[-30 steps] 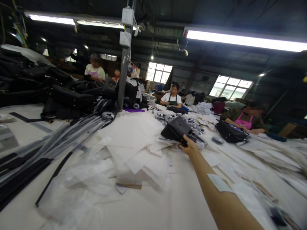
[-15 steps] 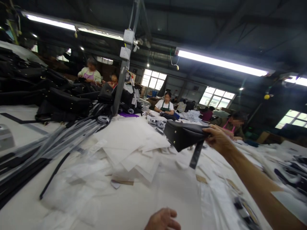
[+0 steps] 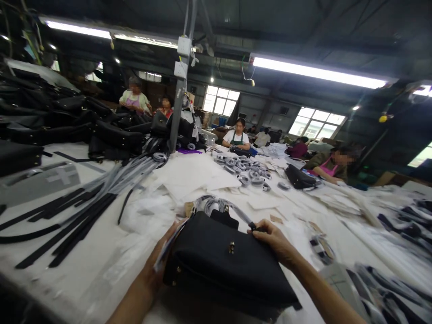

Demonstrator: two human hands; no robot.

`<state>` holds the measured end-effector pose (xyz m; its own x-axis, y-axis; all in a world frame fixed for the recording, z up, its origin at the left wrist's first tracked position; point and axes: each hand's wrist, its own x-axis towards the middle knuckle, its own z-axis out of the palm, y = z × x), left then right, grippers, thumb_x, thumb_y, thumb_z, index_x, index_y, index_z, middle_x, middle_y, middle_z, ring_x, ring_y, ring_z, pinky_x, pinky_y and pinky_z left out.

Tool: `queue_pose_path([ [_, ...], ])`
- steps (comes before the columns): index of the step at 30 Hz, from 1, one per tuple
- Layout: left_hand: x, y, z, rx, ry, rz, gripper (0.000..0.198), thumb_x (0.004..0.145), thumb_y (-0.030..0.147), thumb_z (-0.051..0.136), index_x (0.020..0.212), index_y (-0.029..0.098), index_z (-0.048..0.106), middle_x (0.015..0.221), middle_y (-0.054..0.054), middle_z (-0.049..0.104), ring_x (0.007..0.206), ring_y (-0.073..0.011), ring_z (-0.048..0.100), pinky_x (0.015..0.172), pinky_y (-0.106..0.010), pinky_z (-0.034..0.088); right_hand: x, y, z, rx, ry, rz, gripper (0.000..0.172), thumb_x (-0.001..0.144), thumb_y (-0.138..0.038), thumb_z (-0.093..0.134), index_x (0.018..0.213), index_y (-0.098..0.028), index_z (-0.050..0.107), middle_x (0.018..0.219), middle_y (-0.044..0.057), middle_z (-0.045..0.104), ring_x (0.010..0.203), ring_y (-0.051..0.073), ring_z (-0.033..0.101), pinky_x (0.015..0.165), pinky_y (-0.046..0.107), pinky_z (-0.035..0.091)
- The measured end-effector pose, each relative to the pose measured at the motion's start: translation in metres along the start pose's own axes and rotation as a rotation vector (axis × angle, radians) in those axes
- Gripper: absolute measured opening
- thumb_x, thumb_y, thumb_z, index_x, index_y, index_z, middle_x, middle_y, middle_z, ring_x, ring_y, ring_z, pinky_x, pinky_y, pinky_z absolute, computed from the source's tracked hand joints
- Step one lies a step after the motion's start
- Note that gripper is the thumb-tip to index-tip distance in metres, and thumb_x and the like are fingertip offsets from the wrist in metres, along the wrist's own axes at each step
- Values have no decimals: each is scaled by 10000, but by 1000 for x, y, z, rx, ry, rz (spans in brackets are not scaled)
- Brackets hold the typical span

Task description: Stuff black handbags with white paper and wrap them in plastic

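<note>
A black handbag (image 3: 219, 265) with a gold clasp lies at the front of the white-covered table, close to me. My left hand (image 3: 165, 247) is closed on its left side, where a pale sheet or tag also shows. Beyond the clasp, a wrapped grey handle (image 3: 216, 204) arches over a small black flap (image 3: 224, 220). The fingers of my right hand (image 3: 270, 236) pinch the dark end of that handle at the bag's upper right edge.
Black straps (image 3: 81, 220) spread over the table at the left, below a heap of black bags (image 3: 67, 117). Coiled grey straps (image 3: 243, 168) and white sheets (image 3: 195, 171) lie beyond the bag. A metal post (image 3: 177, 112) rises behind. Several people sit farther off.
The black bag my right hand held out over the table is no longer in that hand. A bag now lies before me with both hands on it. My left hand has moved up and left.
</note>
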<state>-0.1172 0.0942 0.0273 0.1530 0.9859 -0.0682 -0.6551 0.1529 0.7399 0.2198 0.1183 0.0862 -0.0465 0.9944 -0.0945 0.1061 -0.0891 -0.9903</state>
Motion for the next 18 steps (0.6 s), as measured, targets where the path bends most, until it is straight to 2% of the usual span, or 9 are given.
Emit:
queue_pose_path([
  [2, -7, 6, -12, 70, -58, -109, 619, 871, 392, 663, 1413, 169, 462, 1297, -117, 644, 1251, -336, 574, 1111, -488, 401, -5, 23, 10, -174, 47, 18, 420, 614, -416, 838, 929, -214, 646, 1005, 77, 722, 1018, 319, 661, 847, 399, 530],
  [4, -8, 13, -19, 311, -22, -120, 679, 837, 406, 680, 1422, 155, 443, 1356, -149, 599, 1284, -351, 543, 1125, -507, 379, -15, 28, 17, -362, 135, -37, 543, 659, -449, 782, 1124, -202, 650, 1241, 132, 654, 1213, 360, 568, 986, 468, 479],
  [6, -9, 20, -17, 695, 72, 34, 650, 813, 425, 668, 1372, 140, 494, 1401, -163, 558, 1343, -352, 482, 1151, -516, 344, -31, 19, 24, -560, 179, -191, 590, 752, -460, 697, 1274, -199, 605, 1441, 136, 518, 1367, 339, 432, 1124, 494, 362],
  [8, -17, 23, -6, 1088, 68, 262, 538, 855, 408, 601, 1331, 163, 541, 1438, -138, 530, 1382, -314, 440, 1175, -502, 319, -49, 8, 35, -747, 89, -349, 559, 833, -430, 635, 1349, -225, 574, 1518, 94, 443, 1415, 295, 372, 1186, 474, 279],
  [11, -39, 15, 21, 1528, -136, 554, 419, 920, 352, 553, 1318, 222, 576, 1443, -93, 538, 1383, -276, 444, 1174, -502, 335, -70, -3, 57, -895, -84, -406, 470, 890, -354, 609, 1347, -245, 598, 1439, 74, 538, 1334, 265, 474, 1155, 434, 344],
  [13, -53, 4, 37, 1745, -287, 653, 448, 901, 373, 623, 1319, 217, 583, 1411, -101, 571, 1350, -293, 484, 1157, -526, 360, -72, -4, 70, -921, -112, -428, 412, 906, -288, 596, 1313, -233, 632, 1306, 84, 634, 1219, 253, 563, 1087, 404, 415],
  [15, -62, -8, 45, 1873, -412, 694, 520, 880, 438, 668, 1327, 189, 578, 1379, -123, 596, 1302, -304, 534, 1133, -526, 392, -65, -3, 79, -934, -150, -471, 341, 904, -229, 596, 1232, -234, 689, 1142, 74, 697, 1085, 234, 623, 995, 360, 472],
  [18, -66, -18, 42, 1911, -475, 766, 547, 898, 485, 651, 1336, 168, 567, 1353, -135, 613, 1262, -285, 571, 1115, -480, 417, -48, -5, 86, -989, -287, -522, 227, 876, -180, 629, 1050, -232, 766, 940, 44, 728, 909, 205, 660, 859, 297, 503],
])
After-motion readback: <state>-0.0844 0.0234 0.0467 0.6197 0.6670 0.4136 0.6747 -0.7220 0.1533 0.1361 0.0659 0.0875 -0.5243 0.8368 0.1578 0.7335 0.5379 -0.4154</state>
